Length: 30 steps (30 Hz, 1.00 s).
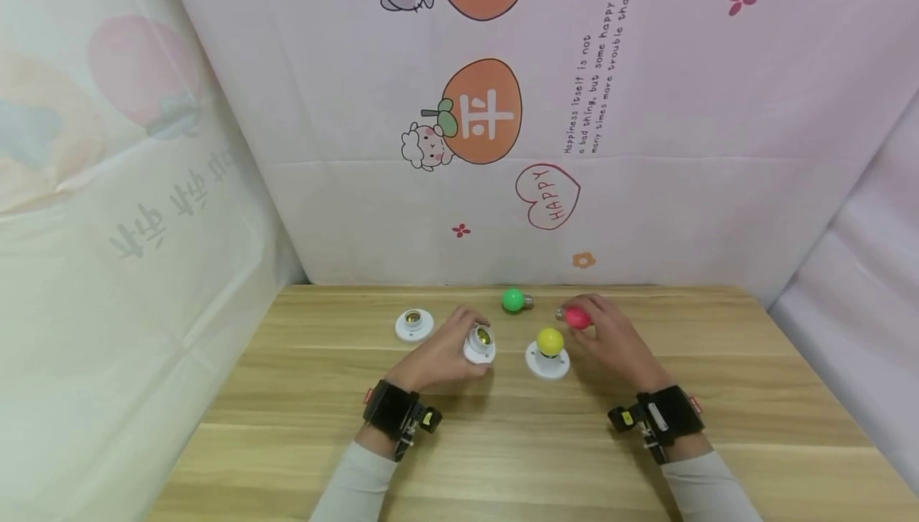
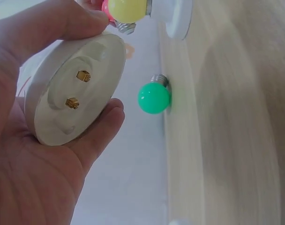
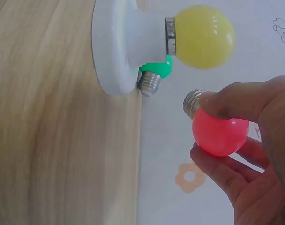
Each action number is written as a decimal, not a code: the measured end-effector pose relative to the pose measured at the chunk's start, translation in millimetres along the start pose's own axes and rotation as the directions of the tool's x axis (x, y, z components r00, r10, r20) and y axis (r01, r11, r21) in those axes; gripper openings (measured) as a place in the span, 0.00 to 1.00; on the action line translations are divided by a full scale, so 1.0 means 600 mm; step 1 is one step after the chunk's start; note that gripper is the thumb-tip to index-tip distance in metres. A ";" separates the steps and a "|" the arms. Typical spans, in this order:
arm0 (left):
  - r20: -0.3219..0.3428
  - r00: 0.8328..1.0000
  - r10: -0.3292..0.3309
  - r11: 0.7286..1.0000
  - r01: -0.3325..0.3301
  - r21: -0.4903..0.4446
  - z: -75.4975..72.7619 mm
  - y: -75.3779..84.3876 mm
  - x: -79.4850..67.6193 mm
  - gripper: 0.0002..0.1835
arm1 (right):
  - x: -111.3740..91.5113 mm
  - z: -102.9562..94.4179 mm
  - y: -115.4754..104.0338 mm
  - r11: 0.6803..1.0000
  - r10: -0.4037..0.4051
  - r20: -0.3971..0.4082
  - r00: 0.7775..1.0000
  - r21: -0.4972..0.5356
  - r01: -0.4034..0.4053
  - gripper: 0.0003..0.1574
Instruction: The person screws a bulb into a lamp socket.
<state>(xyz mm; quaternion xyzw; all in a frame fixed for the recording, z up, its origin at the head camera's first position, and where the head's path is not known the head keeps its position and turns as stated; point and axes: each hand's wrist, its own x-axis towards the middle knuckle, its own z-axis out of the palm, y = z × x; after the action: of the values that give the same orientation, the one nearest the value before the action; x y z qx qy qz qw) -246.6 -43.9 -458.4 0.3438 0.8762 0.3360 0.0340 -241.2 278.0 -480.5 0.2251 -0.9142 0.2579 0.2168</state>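
Observation:
My left hand (image 1: 448, 353) grips a white lamp holder (image 1: 479, 345) by its round base, the brass-coloured socket facing up toward the head camera. Two brass screws show on the underside of that lamp holder (image 2: 67, 96) in the left wrist view. Between thumb and fingers, my right hand (image 1: 609, 338) pinches a red light bulb (image 3: 221, 132); its metal screw cap points left in the head view. A yellow bulb (image 1: 550, 342) sits upright in a second lamp holder (image 1: 548, 367) on the table, between both hands.
A green bulb (image 1: 513, 300) lies on its side near the table's back edge. Left of my left hand stands another white lamp holder (image 1: 414, 326) with no bulb in it. A printed cloth (image 1: 345, 211) hangs behind the wooden table (image 1: 517, 458).

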 end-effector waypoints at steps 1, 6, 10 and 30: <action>-0.001 1.000 -0.001 1.000 0.001 -0.008 0.000 0.001 0.002 0.38 | 0.000 0.000 -0.002 1.000 -0.002 0.000 1.000 -0.003 0.002 0.28; -0.012 1.000 -0.005 0.999 0.005 -0.039 -0.001 0.005 0.010 0.37 | 0.002 -0.002 -0.009 1.000 -0.012 0.003 1.000 -0.012 0.012 0.28; -0.019 1.000 -0.008 0.999 0.007 -0.044 0.000 0.005 0.015 0.34 | 0.003 -0.004 -0.015 1.000 -0.001 0.010 1.000 -0.011 0.001 0.29; -0.027 0.999 0.031 0.999 -0.031 -0.015 0.003 0.000 0.014 0.30 | 0.015 -0.017 -0.056 0.997 -0.078 0.004 0.997 0.004 0.078 0.30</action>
<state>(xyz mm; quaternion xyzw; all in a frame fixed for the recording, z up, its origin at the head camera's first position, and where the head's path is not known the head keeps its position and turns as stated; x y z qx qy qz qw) -252.6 -37.5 -458.6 0.3525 0.8684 0.3480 0.0198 -228.1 255.5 -455.3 0.2616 -0.9048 0.2504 0.2242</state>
